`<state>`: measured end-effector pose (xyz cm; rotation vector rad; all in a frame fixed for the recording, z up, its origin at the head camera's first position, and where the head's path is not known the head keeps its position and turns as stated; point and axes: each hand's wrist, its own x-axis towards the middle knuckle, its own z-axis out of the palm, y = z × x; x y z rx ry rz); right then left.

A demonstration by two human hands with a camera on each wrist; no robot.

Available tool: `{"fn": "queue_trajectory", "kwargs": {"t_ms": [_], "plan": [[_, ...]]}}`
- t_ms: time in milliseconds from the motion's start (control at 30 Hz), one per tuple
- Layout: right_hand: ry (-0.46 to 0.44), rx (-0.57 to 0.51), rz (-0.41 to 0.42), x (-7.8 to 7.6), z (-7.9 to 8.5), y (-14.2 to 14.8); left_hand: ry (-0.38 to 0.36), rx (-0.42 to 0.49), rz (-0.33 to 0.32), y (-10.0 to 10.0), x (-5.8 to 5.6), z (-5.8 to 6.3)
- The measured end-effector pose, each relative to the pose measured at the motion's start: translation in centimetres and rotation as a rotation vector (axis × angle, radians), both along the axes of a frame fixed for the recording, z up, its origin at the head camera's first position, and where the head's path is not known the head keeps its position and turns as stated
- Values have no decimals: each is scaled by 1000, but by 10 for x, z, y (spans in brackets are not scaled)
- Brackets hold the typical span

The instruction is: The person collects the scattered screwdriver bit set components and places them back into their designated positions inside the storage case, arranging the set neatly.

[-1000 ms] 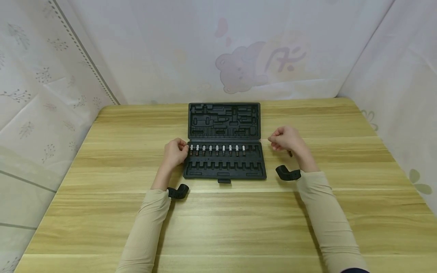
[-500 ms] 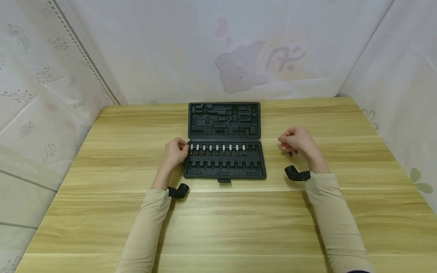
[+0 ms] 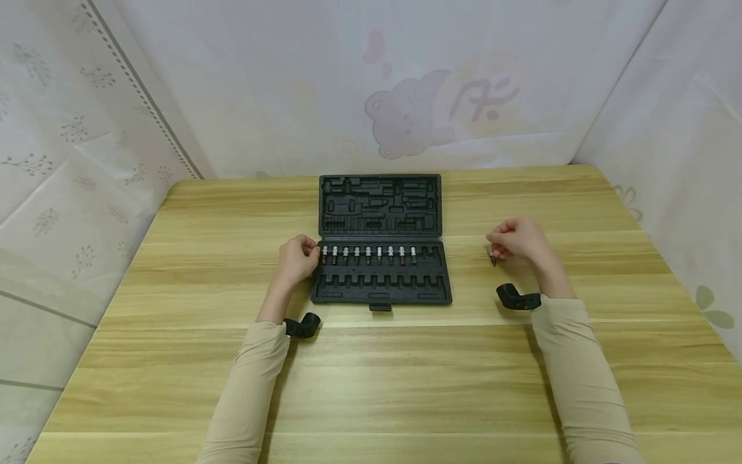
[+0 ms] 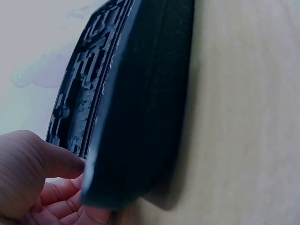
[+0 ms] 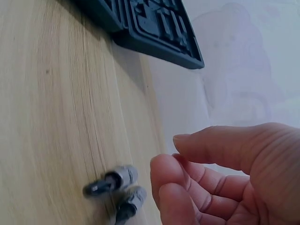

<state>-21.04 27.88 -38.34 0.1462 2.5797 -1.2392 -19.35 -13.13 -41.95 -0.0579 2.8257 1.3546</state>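
My left hand (image 3: 297,260) grips the left edge of an open black plastic tool case (image 3: 355,270), its thumb on the rim in the left wrist view. Silver bit sockets (image 3: 368,252), several of them, lie in the case's upper row; the row of slots below holds none. Right of the case, my right hand (image 3: 517,240) hovers over the table with loosely bent fingers and nothing between them. Close by its fingertips, the right wrist view has two bit sockets lying on the wood: one (image 5: 123,176) and another (image 5: 133,199). In the head view the hand partly covers them.
The case lid (image 3: 379,206) stands raised at the back, its moulded recesses facing me. A latch (image 3: 380,307) juts from the front edge. Each wrist carries a black camera mount, left (image 3: 303,325) and right (image 3: 518,298). Patterned curtains (image 3: 261,96) surround the wooden table (image 3: 406,386).
My right hand has moved to the right, away from the case, to beside the loose bit sockets. My left hand has stayed at the case's left edge.
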Motion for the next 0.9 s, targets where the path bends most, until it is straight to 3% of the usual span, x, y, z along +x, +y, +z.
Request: {"fn": "queue_trajectory", "kwargs": {"t_ms": [900], "plan": [[-12,119,-52,-1,-12,18,6,-11,2,1,1,0]]}}
